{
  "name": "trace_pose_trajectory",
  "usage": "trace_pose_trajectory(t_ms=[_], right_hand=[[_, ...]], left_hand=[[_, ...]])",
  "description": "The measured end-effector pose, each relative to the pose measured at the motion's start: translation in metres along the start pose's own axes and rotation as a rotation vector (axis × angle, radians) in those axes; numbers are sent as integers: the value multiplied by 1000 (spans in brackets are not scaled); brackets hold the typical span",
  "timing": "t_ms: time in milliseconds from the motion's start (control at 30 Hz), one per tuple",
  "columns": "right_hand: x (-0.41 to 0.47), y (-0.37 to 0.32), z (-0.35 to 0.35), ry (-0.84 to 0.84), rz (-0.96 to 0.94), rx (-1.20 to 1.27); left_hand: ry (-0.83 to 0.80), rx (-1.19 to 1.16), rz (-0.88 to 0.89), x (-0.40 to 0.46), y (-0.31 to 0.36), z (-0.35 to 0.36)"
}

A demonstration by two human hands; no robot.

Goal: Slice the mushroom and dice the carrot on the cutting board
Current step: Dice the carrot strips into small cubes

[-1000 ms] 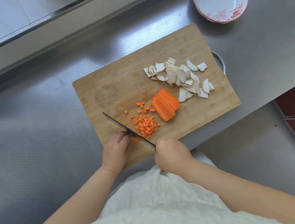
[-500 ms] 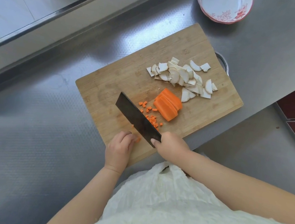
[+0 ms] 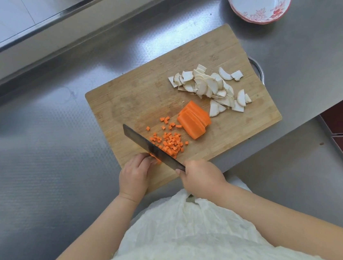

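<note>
Carrot strips (image 3: 154, 159), pinned under the curled fingers (image 3: 144, 160) of the left hand (image 3: 134, 177) at the near edge of the cutting board (image 3: 148, 97); only a small orange end showing just ahead of the fingertips. Knife (image 3: 153, 148) brought back down since half a second ago, when lifted and tilted with its flat face showing; now edge-on again, touching or nearly touching the strips right beside the left fingers. Handle wrapped by the fingers of the right hand (image 3: 201, 179), clamped firmly round it.

Diced carrot (image 3: 170, 143) heaped just beyond the blade, away from the fingers, with a few loose cubes scattered farther out. Stack of uncut carrot slabs (image 3: 193, 122) lying farther still, up and to the right of the fingers, touching nothing but the board. Mushroom slices (image 3: 211, 87) piled at the far right of the board, well apart from both hands, apparently finished.

Judged from the return of the blade: another chop in a repeating rhythm, the held strips nearly used up. Mushroom part looked done; carrot perhaps a third diced, the slab stack not yet begun. Little left to grip, so fingertips close to the edge and at some risk. Patterned bowl (image 3: 258, 5) waiting on the steel desk (image 3: 56, 159), beyond the board.
</note>
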State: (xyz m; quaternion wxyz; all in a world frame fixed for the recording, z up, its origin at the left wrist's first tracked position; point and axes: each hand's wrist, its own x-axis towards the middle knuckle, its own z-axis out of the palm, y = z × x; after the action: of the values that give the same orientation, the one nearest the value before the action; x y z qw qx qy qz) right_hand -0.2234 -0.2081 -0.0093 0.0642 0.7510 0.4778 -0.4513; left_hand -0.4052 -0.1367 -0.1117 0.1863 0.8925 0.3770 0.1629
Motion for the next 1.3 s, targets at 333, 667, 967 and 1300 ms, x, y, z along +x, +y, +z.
trace_pose_trajectory(t_ms=[333,667,967,1300], right_hand=[[6,-7,7,-29,34,-71],[13,-18,14,-54,85,-145],[18,-26,0,-41,95,27],[5,0,-7,43,120,217]], left_hand=[[19,-9,-5,-4,-3,2],[54,-10,-34,-7,-2,3],[-6,1,-56,-6,0,1],[-45,-104,-174,1,13,-11]])
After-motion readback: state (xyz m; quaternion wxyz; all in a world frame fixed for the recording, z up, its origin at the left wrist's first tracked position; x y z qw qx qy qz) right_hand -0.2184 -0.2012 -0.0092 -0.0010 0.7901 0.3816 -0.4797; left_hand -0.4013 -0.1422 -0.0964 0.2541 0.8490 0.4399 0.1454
